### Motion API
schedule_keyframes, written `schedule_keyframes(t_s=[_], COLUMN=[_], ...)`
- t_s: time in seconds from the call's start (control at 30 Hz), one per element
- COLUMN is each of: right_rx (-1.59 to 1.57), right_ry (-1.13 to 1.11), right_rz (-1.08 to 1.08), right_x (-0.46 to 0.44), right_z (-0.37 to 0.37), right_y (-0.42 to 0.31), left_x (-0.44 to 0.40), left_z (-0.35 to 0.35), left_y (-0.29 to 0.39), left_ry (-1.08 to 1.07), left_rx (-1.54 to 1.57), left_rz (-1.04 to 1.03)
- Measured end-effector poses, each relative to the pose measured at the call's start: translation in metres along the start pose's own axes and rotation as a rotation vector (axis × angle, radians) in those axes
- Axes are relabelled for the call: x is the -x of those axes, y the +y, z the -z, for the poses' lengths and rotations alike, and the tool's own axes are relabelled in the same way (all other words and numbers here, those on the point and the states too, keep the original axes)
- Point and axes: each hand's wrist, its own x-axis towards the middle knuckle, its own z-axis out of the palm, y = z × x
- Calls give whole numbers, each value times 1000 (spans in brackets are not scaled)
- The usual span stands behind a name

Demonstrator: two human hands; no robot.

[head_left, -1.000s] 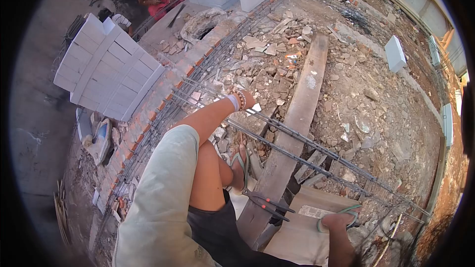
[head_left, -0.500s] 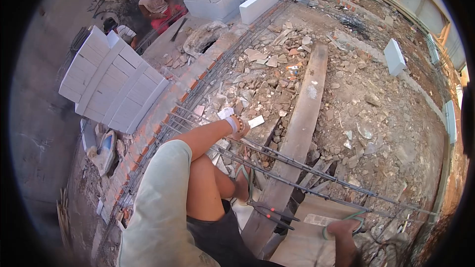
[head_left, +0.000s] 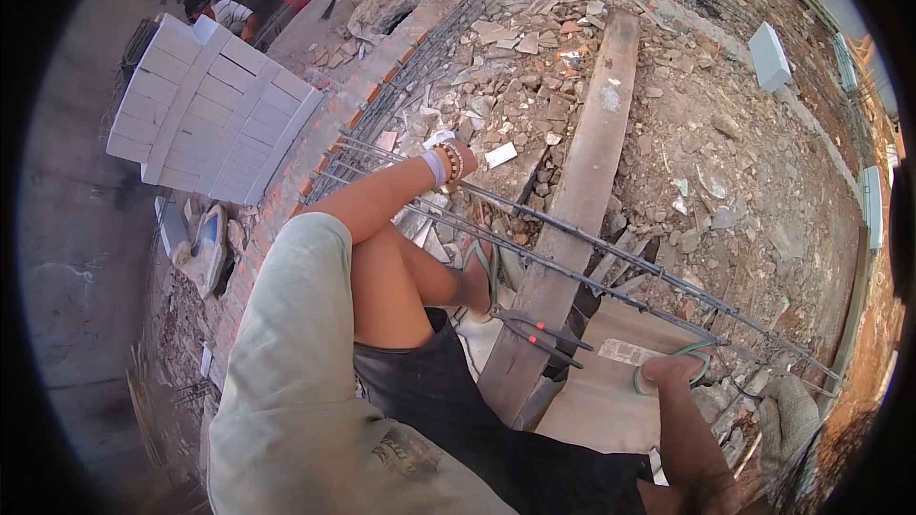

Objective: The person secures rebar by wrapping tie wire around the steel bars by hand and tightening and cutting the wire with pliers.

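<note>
My left hand (head_left: 464, 160), with a beaded bracelet and a pale band at the wrist, is closed around one of the long steel rebars (head_left: 620, 257). The bars run from the brick edge at left to the lower right, lying across a wooden plank (head_left: 587, 186). Its fingertips are mostly hidden. Near my sandalled left foot (head_left: 479, 272) lies a pair of pincers (head_left: 539, 329) with red marks on its dark handles. My right foot (head_left: 673, 369) rests on a pale board (head_left: 606, 396). My right hand is out of view.
Broken rubble (head_left: 534, 76) covers the ground around the plank. White blocks (head_left: 215, 114) are stacked at left beside a brick edge (head_left: 358, 119). Another white block (head_left: 769, 57) stands at right. Two people sit at the upper left, one in a striped shirt (head_left: 232, 15).
My view has tilted downward, so the stacked blocks and people sit higher in the picture and more of my legs shows. My left hand stays at the rebar.
</note>
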Motion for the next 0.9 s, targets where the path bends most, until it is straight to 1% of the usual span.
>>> schedule_keyframes(t_s=[0.03, 0.1, 0.17, 0.2, 0.23, 0.3, 0.37, 0.4, 0.5, 0.53, 0.6, 0.63, 0.67, 0.77, 0.9], right_rx=[11, 24, 39, 33, 34, 6, -25, -27, 55, 84, 103, 96, 92, 80, 36], right_ry=[23, 81, 130, 117, 112, 16, 65, 90, 152, 170, 186, 186, 158, 24, 6], right_rz=[11, 31, 54, 57, 63, 72, 77, 76, 40, 29, -3, -22, -37, -80, -54], right_x=[10, 28, 43, 47, 50, 54, 59, 61, 67, 68, 72, 74, 74, 74, 77], right_z=[6, 22, 35, 41, 43, 50, 47, 46, 51, 53, 50, 43, 42, 44, 45], right_y=[1, 2, 0, 1, -1, 0, -24, -34, -58, -62, -58, -47, -34, 6, 27], left_x=[10, 56, 85, 96, 98, 82, 45, 35, 55, 43, 27, 29, 29, 34, 32], left_z=[2, 15, 19, 19, 8, -33, -74, -83, -51, -62, -80, -74, -65, -61, -46], left_y=[0, 26, 60, 76, 90, 104, 96, 94, 90, 90, 82, 83, 85, 78, 68], left_ry=[9, 230, 305, 344, 375, 437, 472, 487, 261, 332, 446, 504, 354, 269, 73], left_rx=[32, 37, 150, 207, 135, -8, 120, 185, 234, 250, 194, 170, 249, 260, 359], left_rz=[44, 161, 83, 46, 1, -80, -25, -9, 31, 44, -11, -34, 23, -83, -106])
